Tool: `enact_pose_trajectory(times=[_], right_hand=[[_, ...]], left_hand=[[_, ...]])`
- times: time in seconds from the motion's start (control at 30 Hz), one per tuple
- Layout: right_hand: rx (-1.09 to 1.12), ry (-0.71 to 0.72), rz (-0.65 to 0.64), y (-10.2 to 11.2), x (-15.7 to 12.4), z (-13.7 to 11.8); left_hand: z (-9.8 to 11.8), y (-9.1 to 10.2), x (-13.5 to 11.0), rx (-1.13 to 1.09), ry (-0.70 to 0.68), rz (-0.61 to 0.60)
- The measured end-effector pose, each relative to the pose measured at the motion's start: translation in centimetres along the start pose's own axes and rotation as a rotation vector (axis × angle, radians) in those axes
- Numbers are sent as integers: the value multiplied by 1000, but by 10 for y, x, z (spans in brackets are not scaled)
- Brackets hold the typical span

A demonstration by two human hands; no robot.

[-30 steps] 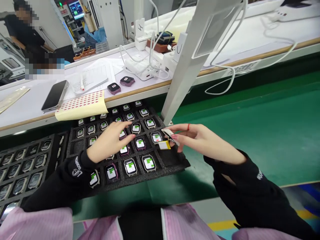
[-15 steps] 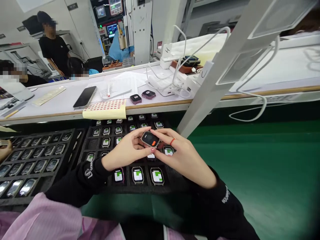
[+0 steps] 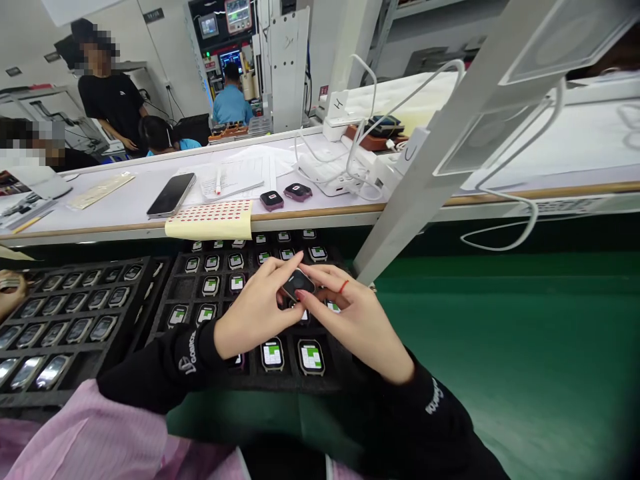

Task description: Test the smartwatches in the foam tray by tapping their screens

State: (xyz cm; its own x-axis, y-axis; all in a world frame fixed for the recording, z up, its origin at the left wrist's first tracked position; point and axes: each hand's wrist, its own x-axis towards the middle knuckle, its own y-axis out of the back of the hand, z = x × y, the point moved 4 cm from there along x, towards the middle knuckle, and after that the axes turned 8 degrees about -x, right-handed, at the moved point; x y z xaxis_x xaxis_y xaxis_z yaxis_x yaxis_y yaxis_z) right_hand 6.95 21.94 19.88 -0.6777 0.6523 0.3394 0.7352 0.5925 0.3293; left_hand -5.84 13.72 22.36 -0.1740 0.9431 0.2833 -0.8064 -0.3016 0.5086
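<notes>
Left hand and right hand have come together, both pinching one dark-screened watch, sinking lower over the foam tray, centre. Yellow part no longer showing.

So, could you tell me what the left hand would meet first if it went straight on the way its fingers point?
The left hand points up and right, fingertips on the watch held over the tray. Straight beyond that it would likely meet the right hand, though depth is unclear.
</notes>
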Motion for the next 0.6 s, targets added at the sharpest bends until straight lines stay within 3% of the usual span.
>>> enact_pose_trajectory(times=[0.33, 0.6], right_hand=[[161, -76, -56, 4, 3, 3], [-16, -71, -18, 1, 5, -1]], left_hand=[[-3, 3, 2, 162, -102, 39], [7, -4, -3, 514, -358, 76]])
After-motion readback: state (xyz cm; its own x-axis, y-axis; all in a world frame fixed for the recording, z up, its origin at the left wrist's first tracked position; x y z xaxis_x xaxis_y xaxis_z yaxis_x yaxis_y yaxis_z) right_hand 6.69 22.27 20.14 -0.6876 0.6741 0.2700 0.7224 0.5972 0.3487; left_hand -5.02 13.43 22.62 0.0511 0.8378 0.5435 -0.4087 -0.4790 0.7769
